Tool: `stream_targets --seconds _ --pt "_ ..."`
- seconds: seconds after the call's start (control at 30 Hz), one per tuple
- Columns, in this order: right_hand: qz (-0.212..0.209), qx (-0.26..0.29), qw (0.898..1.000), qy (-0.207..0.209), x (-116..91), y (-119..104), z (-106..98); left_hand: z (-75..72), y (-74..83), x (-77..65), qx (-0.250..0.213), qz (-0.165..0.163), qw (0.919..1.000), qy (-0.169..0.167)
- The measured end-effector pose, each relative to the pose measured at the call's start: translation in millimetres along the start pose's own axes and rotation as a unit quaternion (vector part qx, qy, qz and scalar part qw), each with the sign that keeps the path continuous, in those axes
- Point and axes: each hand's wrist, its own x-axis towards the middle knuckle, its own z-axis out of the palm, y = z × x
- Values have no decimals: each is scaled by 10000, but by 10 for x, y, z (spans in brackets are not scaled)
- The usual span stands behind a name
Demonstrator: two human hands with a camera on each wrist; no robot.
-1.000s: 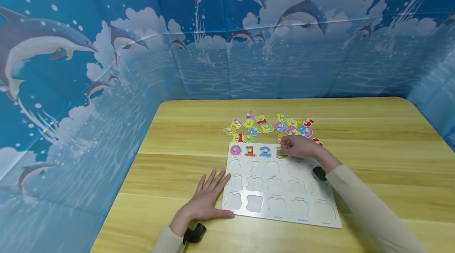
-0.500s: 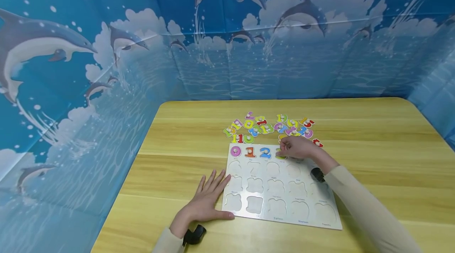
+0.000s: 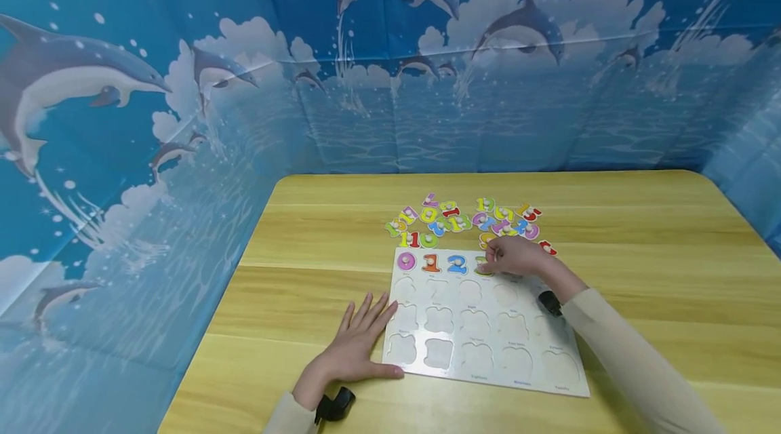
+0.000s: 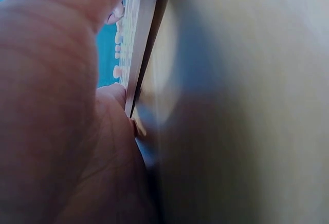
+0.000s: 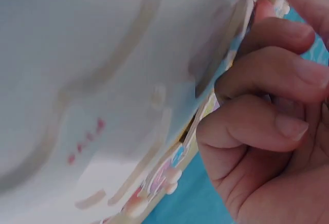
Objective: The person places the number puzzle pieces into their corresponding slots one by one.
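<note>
A white number puzzle board [image 3: 454, 329] lies on the table, with cut-out recesses in rows. In its top row sit a purple 0 [image 3: 406, 261], an orange 1 [image 3: 430, 263] and a blue 2 [image 3: 457, 264]. Beside the 2, my right hand [image 3: 518, 256] pinches the green-yellow number 3 piece [image 3: 481, 262] over its slot, partly covering it. The right wrist view shows the other fingers [image 5: 257, 121] curled above the board. My left hand [image 3: 355, 351] rests with spread fingers at the board's left edge, its thumb by the lower corner. In the left wrist view, that palm [image 4: 46, 106] borders the board's side.
Loose knobbed number pieces lie in two clusters behind the board, a left one with a yellow 0 [image 3: 428, 215] and a right one with a 15 [image 3: 528, 212]. An 11 piece [image 3: 409, 239] lies close to the board's back edge. A dolphin-print cloth [image 3: 390, 122] surrounds the wooden table [image 3: 293, 285].
The right hand stays at the number 3 slot with only a slight shift of its fingers. The left hand keeps its place; the whole view drifts slightly.
</note>
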Motion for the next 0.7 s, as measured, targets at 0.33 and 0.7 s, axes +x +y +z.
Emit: stream_targets --seconds 0.33,0.7 --pt "-530 683 9962 -50 -140 369 -329 -25 24 1 -4 13 10000 35" --pt "-176 554 9982 119 -324 770 -616 -10 14 -9 34 4 10000 31"
